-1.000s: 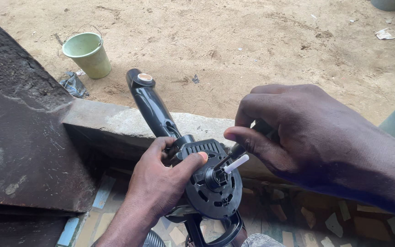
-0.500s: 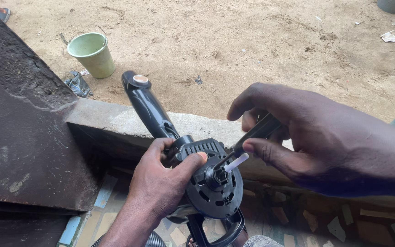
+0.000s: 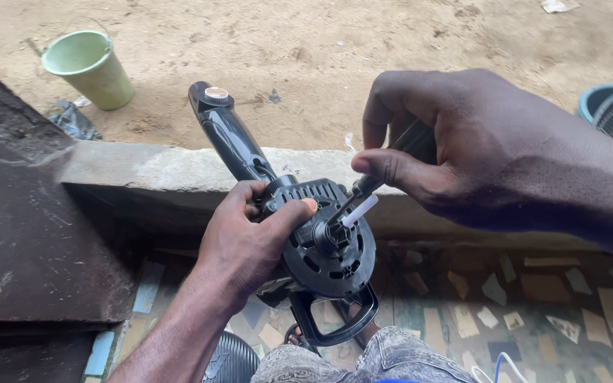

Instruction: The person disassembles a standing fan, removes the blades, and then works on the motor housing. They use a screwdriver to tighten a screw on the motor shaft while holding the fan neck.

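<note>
A black fan motor housing [image 3: 324, 248] with a long black neck [image 3: 230, 138] rests tilted against a concrete ledge [image 3: 164, 170]. My left hand [image 3: 246, 245] grips the housing from the left, thumb on its vented top. My right hand [image 3: 477, 152] is closed on a black-handled screwdriver [image 3: 384, 177], whose tip sits at the hub of the housing beside a short white shaft [image 3: 358, 211]. A black loop handle [image 3: 335, 319] hangs below the housing.
A pale green plastic cup [image 3: 92, 67] stands on the sandy ground beyond the ledge. A dark rusty metal sheet [image 3: 23, 220] leans at the left. A blue basin edge [image 3: 597, 103] shows at the right. Mosaic tile floor [image 3: 533, 298] lies below, with my knee [image 3: 363, 358] at the bottom.
My right hand has turned slightly on the screwdriver and shifted a little; the view moved closer. The left hand keeps its grip on the housing.
</note>
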